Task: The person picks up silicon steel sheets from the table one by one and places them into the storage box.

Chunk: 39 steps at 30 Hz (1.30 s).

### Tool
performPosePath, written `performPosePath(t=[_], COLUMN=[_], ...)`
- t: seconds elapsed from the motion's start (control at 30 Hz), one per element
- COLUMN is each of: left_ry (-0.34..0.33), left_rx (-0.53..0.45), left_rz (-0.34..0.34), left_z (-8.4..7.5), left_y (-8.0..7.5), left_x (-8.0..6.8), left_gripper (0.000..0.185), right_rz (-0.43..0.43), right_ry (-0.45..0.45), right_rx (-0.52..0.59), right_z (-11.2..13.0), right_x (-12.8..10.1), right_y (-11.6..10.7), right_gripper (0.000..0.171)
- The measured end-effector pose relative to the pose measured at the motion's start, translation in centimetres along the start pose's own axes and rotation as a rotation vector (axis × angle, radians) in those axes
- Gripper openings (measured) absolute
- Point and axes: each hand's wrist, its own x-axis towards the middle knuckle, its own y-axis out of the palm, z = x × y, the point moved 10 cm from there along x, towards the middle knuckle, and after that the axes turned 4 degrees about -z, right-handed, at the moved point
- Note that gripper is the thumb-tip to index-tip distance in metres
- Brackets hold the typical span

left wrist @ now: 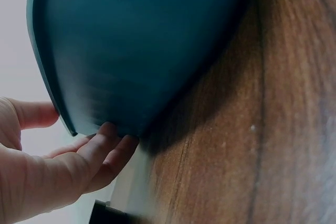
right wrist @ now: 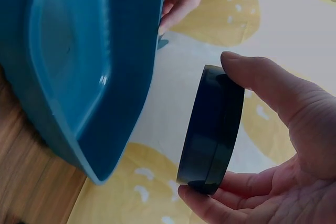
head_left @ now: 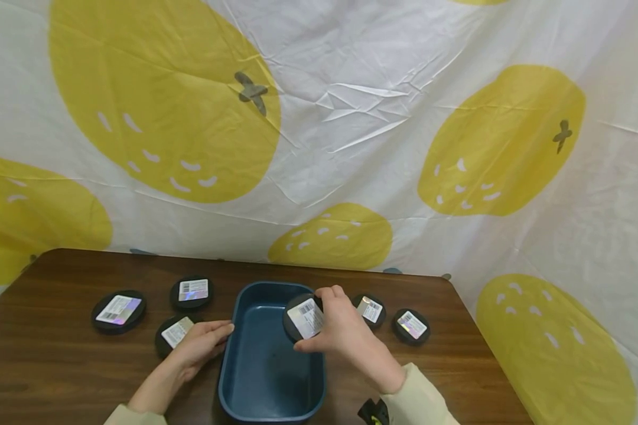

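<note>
Black disc [head_left: 302,319] with a pale printed label on its face, held in the air over the far right part of a blue tray [head_left: 276,378], apart from it. The right hand [head_left: 337,327] pinches the disc by its edge, thumb on one side and fingers on the other. In the right wrist view the disc is seen edge-on beside the tray's rim. The left hand [head_left: 202,345] touches the tray's left side, fingers relaxed and spread, with the thumb at the rim and the fingertips against the outer wall.

The tray sits on a brown wooden table [head_left: 48,366]. Five similar labelled discs lie flat there: three to the left of the tray, the nearest partly hidden by the left hand, and two to the right, one partly hidden by the right hand. Behind hangs a wrinkled white cloth [head_left: 351,35] printed with large yellow lemons. Both sleeves [head_left: 417,398] are pale.
</note>
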Motion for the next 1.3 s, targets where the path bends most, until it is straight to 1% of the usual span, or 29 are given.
performPosePath(t=[0.17, 0.4, 0.53, 0.67, 0.8, 0.93, 1.07, 1.3], left_ry=[0.0, -0.005, -0.005, -0.002, -0.006, -0.008, -0.011, -0.013], left_rx=[-0.004, -0.007, -0.005, -0.004, -0.003, -0.005, -0.006, -0.008], left_rz=[-0.006, -0.014, -0.013, -0.011, -0.015, -0.02, -0.018, -0.02], left_z=[0.0, 0.2, 0.1, 0.1, 0.1, 0.1, 0.2, 0.2], left_y=[-0.1, -0.2, -0.2, -0.2, -0.3, -0.3, -0.3, -0.3], left_x=[0.0, 0.1, 0.1, 0.1, 0.2, 0.3, 0.1, 0.0], left_gripper=[0.047, 0.046, 0.046, 0.047, 0.047, 0.047, 0.047, 0.047], right_rz=[0.025, 0.023, 0.037, 0.073, 0.148, 0.214, 0.244, 0.274], right_ry=[-0.014, -0.074, -0.106, -0.113, -0.116, -0.139, -0.154, -0.14], right_rx=[-0.011, -0.022, -0.03, -0.026, -0.011, -0.007, -0.024, -0.029], right_z=[0.7, 1.5, 1.9, 2.2, 2.5, 2.8, 2.9, 2.9], right_x=[0.1, 0.1, 0.0, 0.1, 0.1, 0.1, 0.1, 0.2], right_y=[0.4, 0.7, 0.9, 1.3, 2.1, 3.0, 3.6, 3.8], right_gripper=[0.085, 0.082, 0.08, 0.08, 0.081, 0.081, 0.082, 0.081])
